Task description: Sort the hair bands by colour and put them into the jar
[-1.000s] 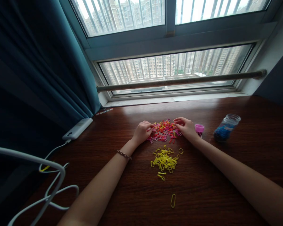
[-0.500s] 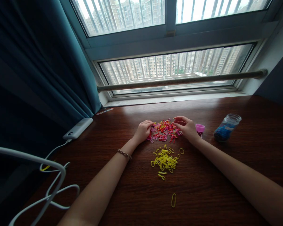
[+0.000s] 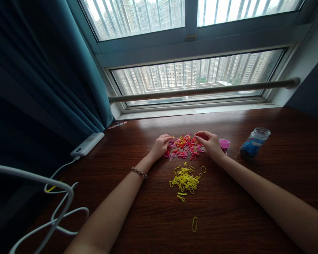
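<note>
A loose pile of pink, red and orange rubber bands lies on the brown wooden table. At its left edge rests my left hand, fingers curled together over the nearest bands. My right hand is at the pile's right edge, thumb and forefinger drawn into a pinch. Whatever is between the fingertips of either hand is too small to make out. Closer to me is a heap of yellow rubber bands, with several strays around it. One yellow band lies apart, nearer the front.
Right of my right hand is a small pink cup-like lid. A clear jar with blue contents stands tilted-looking beyond it. On the left are a white power bank and a looping white cable. A window with a rail borders the back.
The fingers of my left hand have shifted slightly along the pile's left edge. My right hand's fingertips have drawn closer together. The yellow heap lies as before.
</note>
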Action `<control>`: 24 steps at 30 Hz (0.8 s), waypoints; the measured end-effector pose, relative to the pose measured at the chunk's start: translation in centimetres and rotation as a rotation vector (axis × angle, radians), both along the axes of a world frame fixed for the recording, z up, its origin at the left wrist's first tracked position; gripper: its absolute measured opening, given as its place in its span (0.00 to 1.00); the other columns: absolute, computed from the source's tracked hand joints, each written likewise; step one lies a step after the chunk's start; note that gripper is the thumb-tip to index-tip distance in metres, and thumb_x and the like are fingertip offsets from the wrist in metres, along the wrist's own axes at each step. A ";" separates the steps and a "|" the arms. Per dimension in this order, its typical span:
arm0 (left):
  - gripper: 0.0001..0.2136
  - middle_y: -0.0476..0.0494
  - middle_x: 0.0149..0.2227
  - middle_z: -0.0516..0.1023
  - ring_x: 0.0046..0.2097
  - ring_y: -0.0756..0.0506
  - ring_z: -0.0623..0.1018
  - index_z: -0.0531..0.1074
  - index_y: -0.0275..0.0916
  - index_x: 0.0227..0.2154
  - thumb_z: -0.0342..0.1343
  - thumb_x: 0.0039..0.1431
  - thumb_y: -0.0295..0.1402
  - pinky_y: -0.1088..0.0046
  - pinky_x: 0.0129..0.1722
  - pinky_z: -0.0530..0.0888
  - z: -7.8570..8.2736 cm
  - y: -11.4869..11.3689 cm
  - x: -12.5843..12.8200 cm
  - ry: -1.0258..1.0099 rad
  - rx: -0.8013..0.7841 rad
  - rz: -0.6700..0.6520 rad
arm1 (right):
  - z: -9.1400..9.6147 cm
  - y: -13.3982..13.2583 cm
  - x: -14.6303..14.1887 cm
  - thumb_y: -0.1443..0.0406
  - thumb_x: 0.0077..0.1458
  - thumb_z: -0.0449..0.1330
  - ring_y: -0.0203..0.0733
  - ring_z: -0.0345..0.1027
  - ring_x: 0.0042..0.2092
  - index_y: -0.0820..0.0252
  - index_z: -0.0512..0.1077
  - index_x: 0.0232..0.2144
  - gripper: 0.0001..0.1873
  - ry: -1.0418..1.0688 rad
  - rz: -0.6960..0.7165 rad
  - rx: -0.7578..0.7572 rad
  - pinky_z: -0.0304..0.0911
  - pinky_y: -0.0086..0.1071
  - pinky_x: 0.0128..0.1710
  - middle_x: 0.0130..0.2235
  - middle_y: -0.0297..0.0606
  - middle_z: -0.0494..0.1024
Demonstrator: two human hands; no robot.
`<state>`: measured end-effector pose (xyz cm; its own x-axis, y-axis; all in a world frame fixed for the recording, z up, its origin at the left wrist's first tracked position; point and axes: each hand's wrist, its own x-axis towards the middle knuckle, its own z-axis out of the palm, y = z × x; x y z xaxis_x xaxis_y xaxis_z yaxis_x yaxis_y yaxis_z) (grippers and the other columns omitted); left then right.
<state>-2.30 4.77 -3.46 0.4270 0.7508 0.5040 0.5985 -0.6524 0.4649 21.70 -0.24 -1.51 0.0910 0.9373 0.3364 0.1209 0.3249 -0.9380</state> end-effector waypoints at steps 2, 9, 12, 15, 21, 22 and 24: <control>0.11 0.42 0.41 0.76 0.45 0.45 0.73 0.74 0.37 0.38 0.49 0.55 0.27 0.65 0.48 0.69 0.1 -0.1 -0.1 -0.072 -0.031 0.040 | 0.1 -0.1 0.0 0.57 0.43 0.62 0.41 0.71 0.34 0.63 0.73 0.31 0.16 0.017 0.009 -0.014 0.67 0.33 0.35 0.32 0.41 0.77; 0.08 0.44 0.30 0.78 0.33 0.46 0.76 0.74 0.36 0.29 0.56 0.49 0.35 0.70 0.36 0.73 -0.1 0.1 -0.6 -0.240 -0.142 0.234 | 0.3 -0.4 -0.3 0.57 0.40 0.64 0.41 0.71 0.35 0.62 0.73 0.31 0.16 0.062 0.129 -0.081 0.67 0.33 0.34 0.32 0.40 0.77; 0.08 0.45 0.30 0.77 0.33 0.47 0.76 0.74 0.36 0.29 0.56 0.48 0.35 0.71 0.36 0.73 -0.3 0.3 -0.7 -0.286 -0.140 0.230 | 0.2 -0.3 -0.4 0.57 0.40 0.64 0.41 0.70 0.36 0.62 0.74 0.31 0.17 0.050 0.144 -0.070 0.66 0.34 0.37 0.33 0.40 0.77; 0.10 0.44 0.33 0.78 0.36 0.47 0.76 0.74 0.36 0.32 0.56 0.48 0.36 0.71 0.38 0.73 -0.4 0.5 -0.7 -0.340 -0.160 0.199 | 0.3 -0.3 -0.4 0.57 0.40 0.64 0.38 0.70 0.33 0.63 0.74 0.31 0.16 0.047 0.193 -0.092 0.66 0.33 0.36 0.32 0.39 0.77; 0.12 0.41 0.33 0.79 0.35 0.45 0.77 0.75 0.36 0.32 0.55 0.49 0.39 0.71 0.34 0.74 -0.6 0.6 -0.6 -0.397 -0.251 0.186 | 1.8 -1.5 -0.5 0.61 0.37 0.66 0.34 0.69 0.29 0.62 0.75 0.29 0.14 -0.033 0.626 -0.281 0.66 0.28 0.30 0.29 0.36 0.77; 0.12 0.41 0.33 0.79 0.35 0.45 0.78 0.75 0.35 0.32 0.55 0.49 0.39 0.71 0.33 0.74 -0.5 0.6 -0.6 -0.413 -0.262 0.181 | 2.1 -1.8 -0.6 0.61 0.37 0.66 0.35 0.70 0.28 0.62 0.75 0.29 0.14 -0.092 0.739 -0.327 0.66 0.28 0.29 0.28 0.36 0.77; 0.13 0.41 0.31 0.79 0.33 0.45 0.78 0.75 0.34 0.33 0.55 0.50 0.39 0.72 0.31 0.74 -0.4 0.5 -0.6 -0.439 -0.283 0.172 | 2.3 -2.0 -0.7 0.58 0.39 0.64 0.35 0.70 0.25 0.63 0.75 0.30 0.15 -0.190 0.838 -0.356 0.65 0.28 0.25 0.26 0.37 0.77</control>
<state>-2.87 5.26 -3.82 0.0811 0.9234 0.3751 0.3960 -0.3752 0.8381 20.99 -2.23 0.80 -0.6893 0.7232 -0.0433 0.1386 0.0729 -0.9877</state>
